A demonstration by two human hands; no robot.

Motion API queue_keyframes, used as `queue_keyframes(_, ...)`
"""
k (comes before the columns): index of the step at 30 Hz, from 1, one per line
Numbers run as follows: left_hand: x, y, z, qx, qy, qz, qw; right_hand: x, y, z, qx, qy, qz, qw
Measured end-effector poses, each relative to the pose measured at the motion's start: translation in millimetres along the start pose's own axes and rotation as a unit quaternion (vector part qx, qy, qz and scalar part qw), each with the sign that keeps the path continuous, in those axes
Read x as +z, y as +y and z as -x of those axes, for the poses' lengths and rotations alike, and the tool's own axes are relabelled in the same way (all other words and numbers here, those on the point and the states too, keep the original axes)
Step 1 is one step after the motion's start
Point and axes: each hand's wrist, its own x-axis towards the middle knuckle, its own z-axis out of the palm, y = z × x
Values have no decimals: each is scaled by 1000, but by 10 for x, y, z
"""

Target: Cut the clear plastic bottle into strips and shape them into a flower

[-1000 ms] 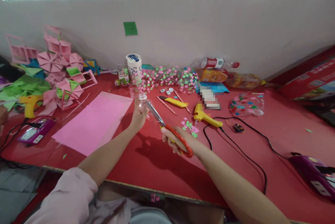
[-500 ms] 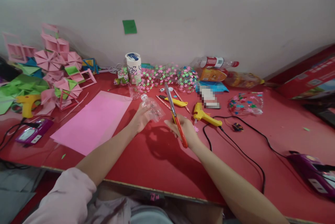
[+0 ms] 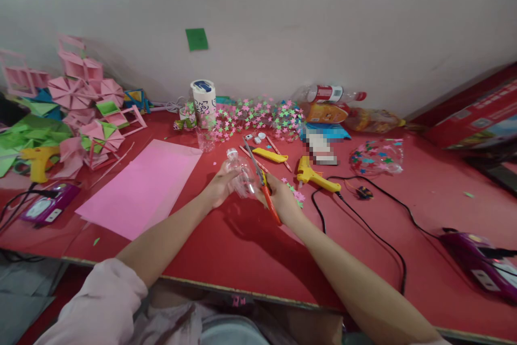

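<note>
So the left hand [image 3: 221, 184] has its fingers wrapped round a clear plastic bottle [image 3: 244, 179], held up over the middle of the red bench [image 3: 226, 264] with the neck pointing away and a bit to the left. The right hand [image 3: 285, 202] is gripping scissors [image 3: 270, 202] with orange-red handles, blades pointing away, right beside the bottle's wide end. Can't tell if the right fingertips touch the plastic too. Pink paper sheets [image 3: 141, 186] lie left of the hands, and a yellow cutter [image 3: 272, 156] sits just beyond the scissors, between two striped sticks [image 3: 283, 154]. Little pink and green stars [image 3: 298, 196] are scattered right by the right hand, with a yellow glue gun [image 3: 319, 177] near them.
</note>
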Motion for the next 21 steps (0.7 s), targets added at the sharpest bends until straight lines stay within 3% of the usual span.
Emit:
queue_keyframes(5,10,-49,2,26,12,-29,999,27,4,12,-5,6,50,999)
queue_keyframes(12,15,-135,13,18,21,-64,998,44,-77,63,-31,-39,121,991)
queue_keyframes(17,-14,-10,-59,74,94,-15,993,-10,-101,70,-20,-69,45,996)
queue_keyframes(21,-95,207,-159,147,161,35,975,-128,-123,80,-5,-138,-30,990)
